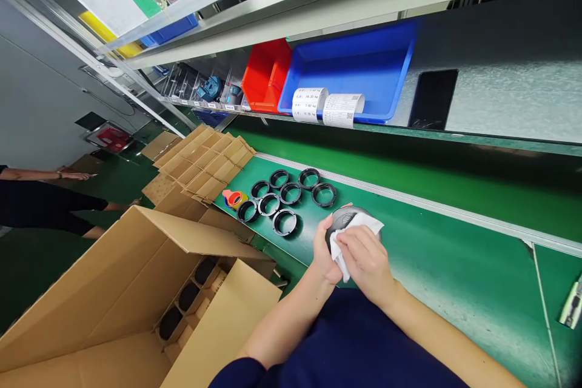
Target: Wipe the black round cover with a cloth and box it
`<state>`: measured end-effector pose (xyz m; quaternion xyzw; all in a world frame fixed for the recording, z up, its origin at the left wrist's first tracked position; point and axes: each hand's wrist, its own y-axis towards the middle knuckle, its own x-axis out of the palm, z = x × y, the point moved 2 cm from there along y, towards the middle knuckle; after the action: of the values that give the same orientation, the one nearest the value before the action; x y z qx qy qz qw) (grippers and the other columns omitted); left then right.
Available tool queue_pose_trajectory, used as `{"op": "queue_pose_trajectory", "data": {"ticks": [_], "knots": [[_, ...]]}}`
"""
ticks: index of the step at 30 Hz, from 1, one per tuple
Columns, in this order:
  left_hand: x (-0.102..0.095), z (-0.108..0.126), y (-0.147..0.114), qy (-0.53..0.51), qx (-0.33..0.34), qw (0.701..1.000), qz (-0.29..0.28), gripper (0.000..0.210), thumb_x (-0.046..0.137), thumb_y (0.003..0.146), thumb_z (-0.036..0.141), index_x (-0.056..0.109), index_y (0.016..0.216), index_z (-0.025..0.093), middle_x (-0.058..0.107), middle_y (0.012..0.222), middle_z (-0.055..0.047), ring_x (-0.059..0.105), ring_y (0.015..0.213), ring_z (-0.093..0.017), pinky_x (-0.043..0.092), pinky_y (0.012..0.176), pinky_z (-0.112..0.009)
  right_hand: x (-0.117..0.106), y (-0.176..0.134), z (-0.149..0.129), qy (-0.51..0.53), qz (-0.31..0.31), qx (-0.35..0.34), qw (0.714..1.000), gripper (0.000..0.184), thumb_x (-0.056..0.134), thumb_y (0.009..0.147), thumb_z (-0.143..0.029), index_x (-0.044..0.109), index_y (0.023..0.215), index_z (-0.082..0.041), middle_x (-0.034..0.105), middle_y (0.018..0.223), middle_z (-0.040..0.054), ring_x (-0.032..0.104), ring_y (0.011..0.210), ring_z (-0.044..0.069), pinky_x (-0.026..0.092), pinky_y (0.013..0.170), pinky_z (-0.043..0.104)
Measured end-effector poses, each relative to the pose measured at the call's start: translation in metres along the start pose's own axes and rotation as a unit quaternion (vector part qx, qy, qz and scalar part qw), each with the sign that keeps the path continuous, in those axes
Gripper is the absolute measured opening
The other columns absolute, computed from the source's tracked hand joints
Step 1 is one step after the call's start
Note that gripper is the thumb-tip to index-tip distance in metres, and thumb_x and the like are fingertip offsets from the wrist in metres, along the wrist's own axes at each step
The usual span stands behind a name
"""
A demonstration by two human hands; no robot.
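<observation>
My left hand (326, 251) is wrapped round a dark grey rounded part (344, 216), which it holds up over the green bench near my body. A white cloth or wipe (367, 223) lies against that part's face, bunched in the fingers of my right hand (366, 260). Much of the part is hidden behind the cloth and my fingers. To the left of my hands, several black rings (284, 222) rest on the green bench top (422, 254). Beside the rings sits a small group of orange and yellow rings (235, 199).
At left stands an open cardboard box (127, 273) with dark round parts in its compartments. Cardboard dividers (204, 160) lie behind it. The shelf above bears a red bin (266, 76), a blue tray (354, 60) and a phone (433, 100). Another person (40, 200) stands far left.
</observation>
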<state>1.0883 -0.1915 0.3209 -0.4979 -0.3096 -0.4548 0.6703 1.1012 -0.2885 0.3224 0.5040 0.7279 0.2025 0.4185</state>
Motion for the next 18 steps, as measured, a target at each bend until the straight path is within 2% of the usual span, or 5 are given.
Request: {"op": "queue_pose_trajectory", "data": {"ticks": [4, 9, 14, 16, 18], "knots": [[0.001, 0.007, 0.000, 0.028, 0.018, 0.999, -0.008, 0.047, 0.066, 0.086, 0.045, 0.069, 0.124, 0.017, 0.071, 0.107, -0.011, 0.067, 0.094, -0.022, 0.053, 0.091, -0.034, -0.001, -0.005, -0.001, 0.043, -0.029, 0.007, 0.999, 0.023, 0.058, 0.088, 0.004, 0.061, 0.104, -0.013, 0.061, 0.090, 0.0072, 0.054, 0.088, 0.016, 0.049, 0.075, 0.032], [0.001, 0.001, 0.000, -0.012, -0.059, 0.998, -0.011, 0.041, 0.067, 0.086, 0.044, 0.070, 0.117, 0.017, 0.069, 0.094, -0.006, 0.065, 0.086, -0.019, 0.053, 0.091, -0.031, 0.002, 0.004, 0.001, 0.025, -0.003, -0.010, 1.000, 0.020, 0.058, 0.089, 0.004, 0.060, 0.101, -0.012, 0.061, 0.091, 0.0080, 0.053, 0.089, 0.016, 0.048, 0.076, 0.033], [0.019, 0.024, 0.000, 0.072, 0.049, 0.996, -0.007, 0.046, 0.064, 0.087, 0.045, 0.069, 0.124, 0.016, 0.072, 0.109, -0.011, 0.066, 0.097, -0.024, 0.054, 0.091, -0.038, -0.006, -0.021, -0.003, 0.074, -0.077, 0.003, 0.994, 0.023, 0.059, 0.089, 0.003, 0.060, 0.105, -0.013, 0.061, 0.089, 0.0070, 0.051, 0.086, 0.015, 0.047, 0.072, 0.031], [0.029, 0.040, -0.001, 0.088, 0.091, 0.992, -0.025, 0.050, 0.064, 0.086, 0.047, 0.068, 0.126, 0.017, 0.072, 0.115, -0.011, 0.066, 0.103, -0.026, 0.054, 0.095, -0.041, -0.016, -0.033, -0.001, 0.075, -0.054, 0.014, 0.996, 0.024, 0.061, 0.088, 0.004, 0.060, 0.106, -0.013, 0.063, 0.091, 0.0067, 0.052, 0.087, 0.014, 0.048, 0.075, 0.030], [0.036, 0.053, -0.001, 0.087, 0.119, 0.988, -0.044, 0.051, 0.066, 0.085, 0.049, 0.068, 0.126, 0.018, 0.072, 0.117, -0.010, 0.066, 0.105, -0.025, 0.053, 0.098, -0.041, -0.028, -0.038, 0.006, 0.063, 0.001, 0.038, 0.997, 0.023, 0.064, 0.087, 0.003, 0.061, 0.104, -0.013, 0.064, 0.091, 0.0060, 0.054, 0.089, 0.014, 0.048, 0.079, 0.030]]}}
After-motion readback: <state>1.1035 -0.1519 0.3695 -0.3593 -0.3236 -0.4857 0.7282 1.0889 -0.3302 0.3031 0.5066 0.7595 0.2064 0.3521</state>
